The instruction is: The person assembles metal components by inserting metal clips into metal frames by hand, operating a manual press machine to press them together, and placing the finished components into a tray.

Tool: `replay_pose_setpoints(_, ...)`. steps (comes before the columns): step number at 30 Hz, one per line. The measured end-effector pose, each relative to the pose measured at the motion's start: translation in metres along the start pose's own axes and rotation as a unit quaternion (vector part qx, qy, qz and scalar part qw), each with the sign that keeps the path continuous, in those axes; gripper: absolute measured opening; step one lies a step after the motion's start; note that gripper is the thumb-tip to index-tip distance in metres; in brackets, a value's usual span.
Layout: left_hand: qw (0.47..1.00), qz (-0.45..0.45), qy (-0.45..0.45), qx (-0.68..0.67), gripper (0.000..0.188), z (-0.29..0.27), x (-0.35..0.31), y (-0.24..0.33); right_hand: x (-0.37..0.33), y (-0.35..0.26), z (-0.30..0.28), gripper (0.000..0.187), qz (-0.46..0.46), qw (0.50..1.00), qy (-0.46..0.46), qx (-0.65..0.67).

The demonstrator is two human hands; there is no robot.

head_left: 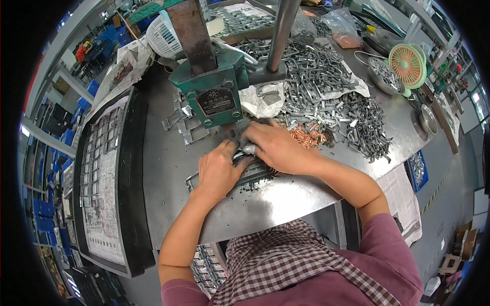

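Observation:
My left hand [218, 167] and my right hand [275, 146] meet under the ram of a green hand press [208, 94]. Both have bent, closed fingers, with darkened fingertips pressed in toward the same spot. Whatever they pinch is mostly hidden by the fingers; only a bit of silvery grey shows between them. Beneath the hands lies a long metal fixture [253, 176], its left end sticking out past my left wrist. Left of the press, several flat metal pieces [194, 131] rest on the steel table [168, 199]. Copper-coloured pins [307, 135] are heaped beyond my right hand.
A big pile of bent metal strips [319, 74] covers the back right. A black-rimmed tray [138, 168] of flat metal parts stands at the left. A small fan [407, 65] and metal bowls [384, 76] sit right; dark crumbs [251, 186] lie near the front edge.

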State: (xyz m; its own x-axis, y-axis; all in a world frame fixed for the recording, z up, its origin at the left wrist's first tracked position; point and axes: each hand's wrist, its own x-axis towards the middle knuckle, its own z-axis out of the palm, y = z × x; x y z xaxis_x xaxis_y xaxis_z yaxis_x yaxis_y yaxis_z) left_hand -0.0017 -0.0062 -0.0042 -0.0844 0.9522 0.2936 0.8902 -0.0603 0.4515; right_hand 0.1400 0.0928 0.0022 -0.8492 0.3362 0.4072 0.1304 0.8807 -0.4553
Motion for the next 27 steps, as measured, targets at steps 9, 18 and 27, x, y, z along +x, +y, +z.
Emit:
replay_pose_setpoints(9, 0.998, -0.047, 0.008, -0.046, 0.037, 0.001, 0.008, -0.007, -0.012, 0.012, -0.011, 0.03, 0.029, 0.998, 0.018, 0.05)
replay_pose_setpoints(18, 0.991, -0.016, 0.135, 0.019, 0.028, 0.013, 0.003, -0.02, 0.049, -0.065, -0.153, 0.029, -0.165, 0.871, 0.371, 0.278)
replay_pose_setpoints(27, 0.991, 0.005, 0.13, 0.039, 0.034, 0.016, 0.0, -0.03, -0.016, -0.107, -0.107, 0.022, -0.243, 0.932, -0.267, 0.022)
